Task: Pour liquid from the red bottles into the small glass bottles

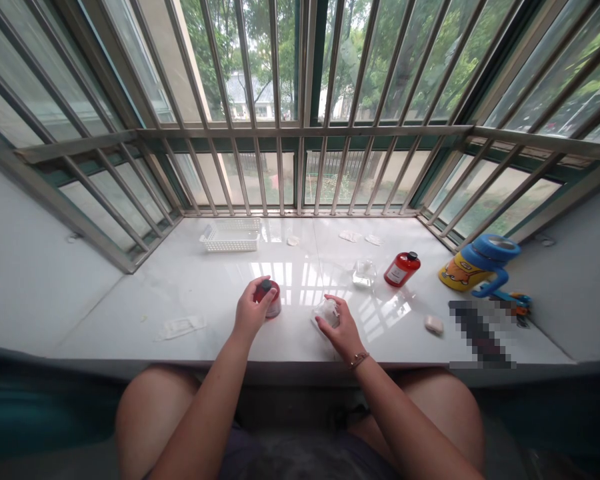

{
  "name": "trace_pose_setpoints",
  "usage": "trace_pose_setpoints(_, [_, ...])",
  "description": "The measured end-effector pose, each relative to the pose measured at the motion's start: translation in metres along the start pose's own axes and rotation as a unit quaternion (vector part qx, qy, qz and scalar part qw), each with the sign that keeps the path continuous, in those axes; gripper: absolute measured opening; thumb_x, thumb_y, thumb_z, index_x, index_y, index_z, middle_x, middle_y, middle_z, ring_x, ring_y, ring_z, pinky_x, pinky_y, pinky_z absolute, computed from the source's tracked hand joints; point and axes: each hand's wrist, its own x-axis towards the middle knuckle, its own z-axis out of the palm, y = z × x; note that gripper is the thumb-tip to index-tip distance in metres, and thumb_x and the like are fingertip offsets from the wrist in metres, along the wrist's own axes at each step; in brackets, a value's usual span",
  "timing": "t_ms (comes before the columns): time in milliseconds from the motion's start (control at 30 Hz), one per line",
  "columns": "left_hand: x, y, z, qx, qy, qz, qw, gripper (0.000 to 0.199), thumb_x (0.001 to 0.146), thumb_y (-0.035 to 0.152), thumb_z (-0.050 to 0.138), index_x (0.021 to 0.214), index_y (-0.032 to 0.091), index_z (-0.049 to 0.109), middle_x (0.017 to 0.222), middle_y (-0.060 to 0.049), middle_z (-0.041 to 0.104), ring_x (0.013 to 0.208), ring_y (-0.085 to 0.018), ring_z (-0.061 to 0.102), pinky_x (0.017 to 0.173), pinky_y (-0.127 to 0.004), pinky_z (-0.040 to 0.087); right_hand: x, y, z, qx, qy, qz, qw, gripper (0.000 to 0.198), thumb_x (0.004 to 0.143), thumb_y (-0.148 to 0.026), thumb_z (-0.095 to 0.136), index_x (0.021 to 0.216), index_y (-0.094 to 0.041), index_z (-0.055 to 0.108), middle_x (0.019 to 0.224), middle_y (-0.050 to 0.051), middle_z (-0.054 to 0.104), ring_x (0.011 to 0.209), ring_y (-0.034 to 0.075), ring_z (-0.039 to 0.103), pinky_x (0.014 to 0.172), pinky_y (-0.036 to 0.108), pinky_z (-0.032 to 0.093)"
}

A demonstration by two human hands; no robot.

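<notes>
My left hand (250, 308) is closed around the upper part of a small red bottle (275, 308) with a black cap, which stands on the white sill. To its right, my right hand (343, 330) grips a clear container (324, 311); the fingers cover part of it, so its exact kind does not show. Beyond that hand stands a second clear container (364, 273). A larger red bottle (403, 269) with a black cap and a pale label is just right of it. Both hands are low over the surface, apart from each other.
A white plastic basket (230, 237) sits at the back left. Pale flat scraps (180, 327) lie about the sill (115, 333). On the right are a pinkish-white lump (434, 325) and a yellow-and-blue flask (473, 263). Metal bars (300, 131) close off the window behind.
</notes>
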Motion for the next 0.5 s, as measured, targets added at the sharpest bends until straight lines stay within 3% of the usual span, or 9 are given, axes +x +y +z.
trace_pose_setpoints(100, [0.0, 0.0, -0.001, 0.001, 0.004, 0.014, 1.0, 0.043, 0.094, 0.055, 0.074, 0.128, 0.028, 0.072, 0.137, -0.009, 0.074, 0.127, -0.03, 0.07, 0.115, -0.05, 0.053, -0.001, 0.001, 0.001, 0.008, 0.002, 0.012, 1.0, 0.06, 0.089, -0.046, 0.079, 0.141, -0.03, 0.054, 0.138, 0.01, 0.065, 0.116, 0.029, 0.07, 0.105, 0.05, 0.058])
trace_pose_setpoints(233, [0.002, -0.001, 0.002, -0.018, 0.011, 0.019, 1.0, 0.042, 0.095, 0.056, 0.072, 0.124, 0.026, 0.071, 0.139, -0.011, 0.073, 0.128, -0.03, 0.069, 0.114, -0.05, 0.053, 0.0, 0.003, 0.001, 0.004, -0.008, -0.001, 1.0, 0.044, 0.089, -0.046, 0.079, 0.127, -0.028, 0.063, 0.142, 0.01, 0.063, 0.129, 0.031, 0.064, 0.111, 0.05, 0.054])
trace_pose_setpoints(400, [0.008, 0.003, 0.003, -0.054, 0.019, 0.019, 0.998, 0.04, 0.091, 0.051, 0.079, 0.118, 0.023, 0.07, 0.139, -0.013, 0.073, 0.128, -0.03, 0.07, 0.113, -0.05, 0.056, -0.001, 0.004, 0.001, 0.012, 0.002, 0.009, 1.0, 0.057, 0.088, -0.048, 0.08, 0.136, -0.029, 0.053, 0.146, 0.012, 0.062, 0.116, 0.029, 0.069, 0.103, 0.051, 0.059])
trace_pose_setpoints(500, [0.009, 0.012, 0.002, -0.092, 0.022, 0.035, 0.995, 0.039, 0.089, 0.046, 0.082, 0.116, 0.021, 0.07, 0.138, -0.014, 0.073, 0.128, -0.03, 0.071, 0.112, -0.05, 0.058, 0.0, 0.004, 0.001, 0.006, -0.005, -0.003, 1.0, 0.048, 0.089, -0.046, 0.079, 0.129, -0.029, 0.06, 0.147, 0.011, 0.061, 0.128, 0.032, 0.065, 0.108, 0.052, 0.056])
